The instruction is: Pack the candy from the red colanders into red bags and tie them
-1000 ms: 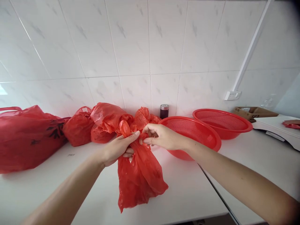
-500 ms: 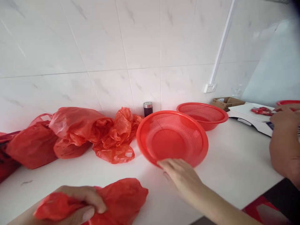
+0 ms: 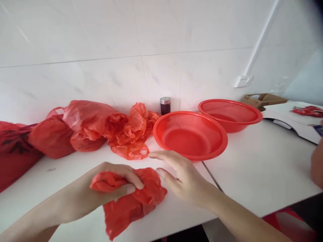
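Note:
My left hand is closed round the gathered neck of a red plastic bag, whose bulging lower part hangs just over the white table. What the bag contains is hidden. My right hand is open, thumb and fingers apart, close beside the bag's right end; whether a fingertip touches it I cannot tell. Behind that hand stands a red perforated plastic basin with nothing in it. Crumpled red plastic bags lie to the basin's left.
Filled red bags line the wall at left. A dark metal-capped bottle, a second red basin, a cardboard box and a white scale bearing red packets stand along the back. Another person's arm shows at right.
My right hand has left the front basin's rim and come over beside the bag. My left hand has raised the bag toward the middle. The view has shifted, and the co-worker's hand is out of sight.

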